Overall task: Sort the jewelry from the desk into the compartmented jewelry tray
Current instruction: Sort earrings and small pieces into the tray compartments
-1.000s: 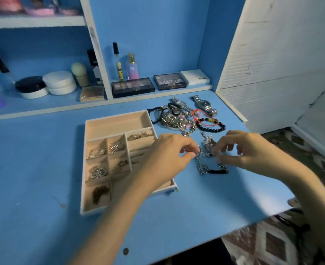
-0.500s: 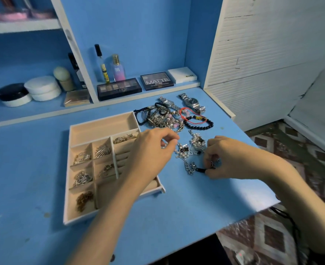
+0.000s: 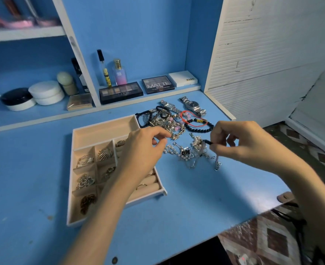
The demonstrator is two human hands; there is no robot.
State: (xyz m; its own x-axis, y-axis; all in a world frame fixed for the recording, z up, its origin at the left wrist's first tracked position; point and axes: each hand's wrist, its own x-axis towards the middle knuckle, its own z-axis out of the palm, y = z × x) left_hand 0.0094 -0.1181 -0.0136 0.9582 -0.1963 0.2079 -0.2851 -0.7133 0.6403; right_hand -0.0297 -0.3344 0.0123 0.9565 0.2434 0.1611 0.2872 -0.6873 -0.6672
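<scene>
Your right hand (image 3: 240,144) pinches a black cord (image 3: 208,142) over the tangle (image 3: 186,153) mid-desk (image 3: 24,178), right of the tray (image 3: 104,131); your left hand (image 3: 143,152), curled, hides the tray's right side, grip unclear.

R grip (image 3: 240,144) w/ chain (image 3: 217,163) now higher
</scene>
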